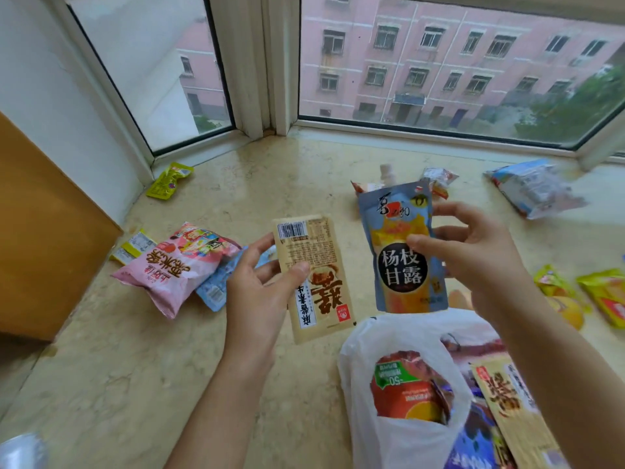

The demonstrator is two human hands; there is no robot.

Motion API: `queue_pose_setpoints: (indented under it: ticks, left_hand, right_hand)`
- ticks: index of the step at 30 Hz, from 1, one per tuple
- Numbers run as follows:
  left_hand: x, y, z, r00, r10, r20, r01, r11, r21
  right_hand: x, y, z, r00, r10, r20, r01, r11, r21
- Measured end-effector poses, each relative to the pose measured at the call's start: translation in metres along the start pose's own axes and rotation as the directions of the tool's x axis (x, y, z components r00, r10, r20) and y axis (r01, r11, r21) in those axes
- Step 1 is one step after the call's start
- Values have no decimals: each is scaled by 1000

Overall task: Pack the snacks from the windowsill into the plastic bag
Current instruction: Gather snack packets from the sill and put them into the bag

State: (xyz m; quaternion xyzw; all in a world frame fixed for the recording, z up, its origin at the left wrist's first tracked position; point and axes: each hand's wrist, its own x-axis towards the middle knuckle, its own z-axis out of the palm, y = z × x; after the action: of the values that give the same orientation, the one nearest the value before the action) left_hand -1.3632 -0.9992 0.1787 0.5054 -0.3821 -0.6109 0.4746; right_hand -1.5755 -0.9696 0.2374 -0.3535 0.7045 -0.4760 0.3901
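Left hand [260, 286] grips the beige packet [313, 275] by its edge; right hand [473, 245] pinches the blue pouch [402, 252] directly above the plastic bag [389, 445].

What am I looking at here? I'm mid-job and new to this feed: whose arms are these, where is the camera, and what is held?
There is no machine: these are a person's bare arms, filmed by one wide-angle camera on their head, looking down at a marble windowsill. The left hand pinches a beige snack packet between thumb and fingers. The right hand holds a blue spouted drink pouch above the white plastic bag, which already contains several snacks. Still lying on the sill: a pink bag on the left, a small yellow packet near the window corner, a blue-white pack and yellow packets on the right.
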Motion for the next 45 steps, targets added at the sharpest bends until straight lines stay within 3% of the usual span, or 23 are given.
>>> queue_pose_setpoints:
  ticks: [10,19,23,28,34,37,40,43,45]
  left_hand:
    - [-95,-2,136,990,-85,115,71,991,117]
    - [-145,-89,168,985,-163,49,129,901,414]
    - [-148,-126,166,985,-173,17,134,818,560]
    - [-152,-148,164,995,-57,81,-29,616,787]
    - [-158,-152,168,954,92,284,-298,230,926]
    - [-159,-149,170,941,116,318,-336,199,921]
    - [-156,-139,169,914,178,365,-393,166,904]
    - [-149,-122,163,867,275,415,-451,81,889]
    - [-144,-112,156,836,325,441,-475,29,879]
  right_hand:
    - [-66,48,-152,986,114,-119,-102,989,103]
    - [-95,142,-185,966,241,-95,-241,971,14]
    - [-94,179,-173,965,243,-94,-255,955,-152]
    - [-95,199,-167,963,248,-100,-265,941,-211]
    - [-101,191,-163,990,113,-89,-138,915,-379]
    - [-106,191,-160,998,4,-68,-36,875,-482]
    - [-108,190,-156,982,-181,-44,111,757,-643]
    - [-106,182,-147,902,-431,1,307,640,-705]
    - [-105,172,-136,859,-509,55,383,569,-728]
